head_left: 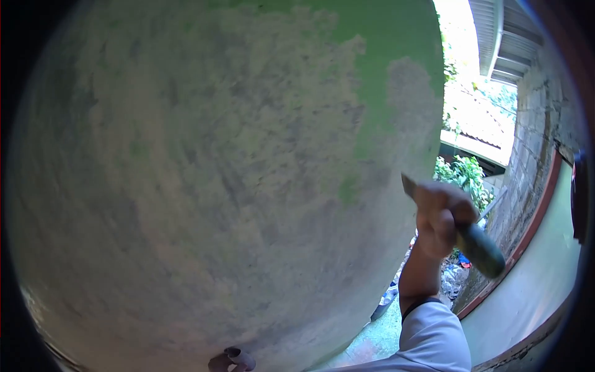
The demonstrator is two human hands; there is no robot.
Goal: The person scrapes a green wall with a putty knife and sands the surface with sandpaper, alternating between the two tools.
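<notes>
A person's right hand point(439, 218), at 4 o'clock in the head view, has its grip pressed tight around the dark green handle of a scraper point(482, 249). The handle juts down toward 5 o'clock, and the narrow blade points up toward 11 o'clock, at the edge of a broad wall point(217, 173). Most of the wall shows bare, mottled grey; a patch of green paint point(384, 56) remains at 1 o'clock. A white sleeve point(431, 338) covers the arm at 5 o'clock. At 6 o'clock, low against the wall, a small brownish shape may be the left hand point(232, 359); its grip cannot be told. A block wall point(533, 136) stands at 3 o'clock, with sunlit foliage point(462, 173) between the two walls.
</notes>
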